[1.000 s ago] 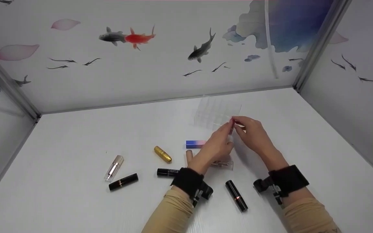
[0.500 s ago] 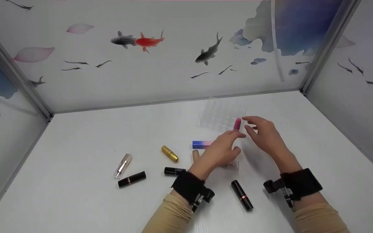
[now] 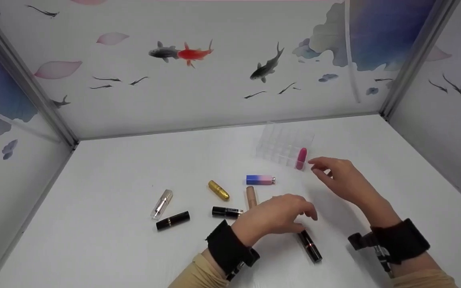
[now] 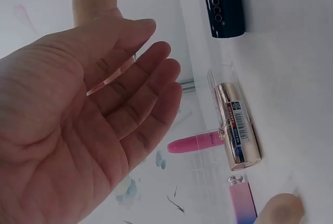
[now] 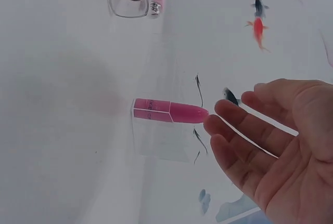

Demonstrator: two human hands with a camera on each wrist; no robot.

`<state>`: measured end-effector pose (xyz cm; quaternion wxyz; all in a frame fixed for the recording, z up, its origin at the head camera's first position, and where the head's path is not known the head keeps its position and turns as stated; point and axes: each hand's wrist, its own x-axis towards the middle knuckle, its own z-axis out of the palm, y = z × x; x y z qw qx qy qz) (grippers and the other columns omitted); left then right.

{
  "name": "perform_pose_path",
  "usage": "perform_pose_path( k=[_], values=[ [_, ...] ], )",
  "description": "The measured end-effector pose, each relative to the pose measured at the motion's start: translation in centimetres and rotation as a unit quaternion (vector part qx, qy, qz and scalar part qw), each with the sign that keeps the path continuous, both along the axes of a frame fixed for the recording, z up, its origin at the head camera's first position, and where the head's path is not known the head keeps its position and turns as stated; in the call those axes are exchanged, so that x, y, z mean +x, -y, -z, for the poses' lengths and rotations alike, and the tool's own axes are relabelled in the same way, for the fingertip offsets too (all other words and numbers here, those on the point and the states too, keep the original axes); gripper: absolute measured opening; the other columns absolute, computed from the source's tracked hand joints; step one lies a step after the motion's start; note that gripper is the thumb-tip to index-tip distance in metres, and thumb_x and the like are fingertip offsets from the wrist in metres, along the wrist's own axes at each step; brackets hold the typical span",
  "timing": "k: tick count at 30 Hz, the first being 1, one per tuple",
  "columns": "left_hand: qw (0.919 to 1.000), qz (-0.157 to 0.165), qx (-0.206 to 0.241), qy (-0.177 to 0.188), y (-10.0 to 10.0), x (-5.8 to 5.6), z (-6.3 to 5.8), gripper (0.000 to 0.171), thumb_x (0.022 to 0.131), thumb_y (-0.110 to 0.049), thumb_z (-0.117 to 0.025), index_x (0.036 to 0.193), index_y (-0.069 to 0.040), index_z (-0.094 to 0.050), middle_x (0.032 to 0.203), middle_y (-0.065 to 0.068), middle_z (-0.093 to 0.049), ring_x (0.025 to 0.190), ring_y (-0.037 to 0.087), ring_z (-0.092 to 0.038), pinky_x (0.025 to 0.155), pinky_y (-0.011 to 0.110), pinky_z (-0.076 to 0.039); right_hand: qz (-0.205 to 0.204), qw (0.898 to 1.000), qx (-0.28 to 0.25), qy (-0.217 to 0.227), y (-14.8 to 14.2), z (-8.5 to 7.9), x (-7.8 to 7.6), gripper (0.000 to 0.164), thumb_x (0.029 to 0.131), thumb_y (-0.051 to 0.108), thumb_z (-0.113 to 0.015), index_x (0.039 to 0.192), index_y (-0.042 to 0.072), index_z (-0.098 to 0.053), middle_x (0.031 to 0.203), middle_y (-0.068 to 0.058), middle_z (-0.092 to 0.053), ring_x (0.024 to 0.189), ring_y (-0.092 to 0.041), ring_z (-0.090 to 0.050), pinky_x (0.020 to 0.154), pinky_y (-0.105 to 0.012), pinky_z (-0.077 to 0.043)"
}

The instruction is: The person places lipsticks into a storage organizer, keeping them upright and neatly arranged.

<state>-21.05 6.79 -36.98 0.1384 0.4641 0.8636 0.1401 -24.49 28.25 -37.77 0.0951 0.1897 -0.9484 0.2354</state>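
A pink lipstick (image 3: 301, 158) stands upright in the front right compartment of a clear divided organizer (image 3: 274, 140). Just right of it hovers my right hand (image 3: 344, 178), fingers loosely bent and holding nothing. My left hand (image 3: 278, 216) hangs above the table, thumb near the top of a black lipstick (image 3: 310, 246); its palm is bare in the left wrist view. Beneath that hand, hidden in the head view, lies a gold lipstick with a clear cover (image 4: 237, 130). A beige tube (image 3: 251, 196) and another black lipstick (image 3: 226, 212) are partly covered by the left hand.
A blue-pink lipstick (image 3: 259, 180) lies in front of the organizer. Farther left are a gold lipstick (image 3: 218, 190), a clear-cased one (image 3: 161, 204) and a black one (image 3: 173, 221). Printed wall panels (image 3: 214, 100) enclose the white table (image 3: 114, 172).
Both hands have let go of the pink lipstick, which now stands in the organizer. My left hand has drawn back toward the near black lipstick; the right has moved slightly away, nearer me.
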Motion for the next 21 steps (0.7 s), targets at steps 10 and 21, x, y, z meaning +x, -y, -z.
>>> perform_pose_path(
  k=[10, 21],
  values=[
    [0.9928, 0.051, -0.052, -0.095, -1.0, 1.2, 1.9, 0.035, 0.086, -0.013, -0.077, 0.118, -0.027, -0.074, 0.114, -0.012, -0.072, 0.108, 0.001, -0.063, 0.093, 0.01, -0.048, -0.096, 0.987, 0.055, 0.113, -1.4, -0.4, 2.3, 0.018, 0.097, 0.013, -0.062, 0.111, 0.004, -0.07, 0.09, -0.003, -0.075, 0.077, -0.005, -0.063, 0.066, -0.023, -0.051],
    [0.9914, 0.042, -0.05, -0.113, -0.5, 1.0, 2.3, 0.021, 0.092, -0.011, -0.069, 0.103, -0.027, -0.078, 0.098, -0.013, -0.074, 0.093, 0.0, -0.065, 0.083, 0.01, -0.049, -0.124, 0.971, 0.08, 0.189, -0.1, -0.4, 2.7, 0.016, 0.097, 0.018, -0.063, 0.106, 0.007, -0.07, 0.082, 0.001, -0.07, 0.071, -0.001, -0.054, 0.062, -0.021, -0.047]
  ],
)
